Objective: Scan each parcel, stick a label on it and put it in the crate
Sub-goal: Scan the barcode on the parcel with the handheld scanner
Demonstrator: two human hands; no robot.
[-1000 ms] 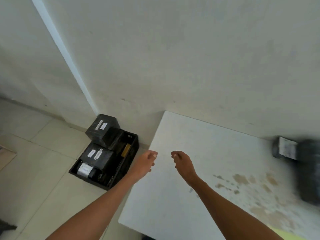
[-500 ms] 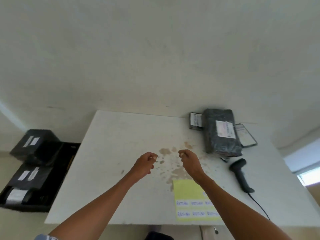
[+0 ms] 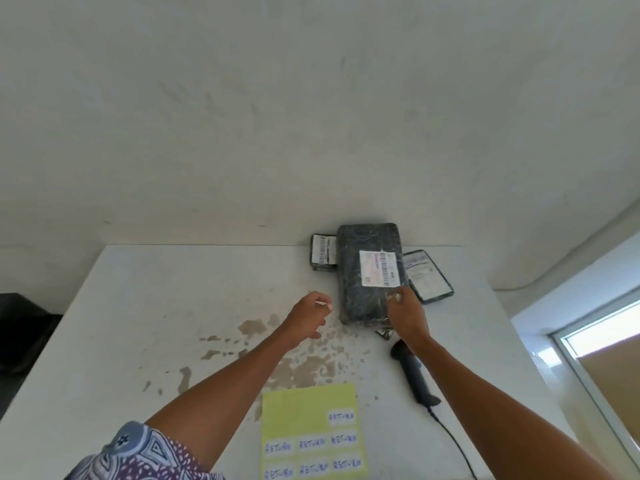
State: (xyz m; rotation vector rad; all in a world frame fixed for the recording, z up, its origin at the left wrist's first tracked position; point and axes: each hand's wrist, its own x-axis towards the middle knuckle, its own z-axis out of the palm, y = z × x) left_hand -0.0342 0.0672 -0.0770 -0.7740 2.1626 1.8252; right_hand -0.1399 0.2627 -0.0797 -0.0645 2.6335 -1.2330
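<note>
Two bare forearms come up from the bottom edge of the view, each ending in a bare hand: the left hand [image 3: 306, 315] and the right hand [image 3: 408, 315]. No rings, watch or gloves show on either. At the lower left a short sleeve [image 3: 138, 452] covers the left upper arm. Its cloth is patterned in blue, grey and dark purple, with small white dots, pale triangles and a flower-like motif. The right arm is bare as far as it shows.
</note>
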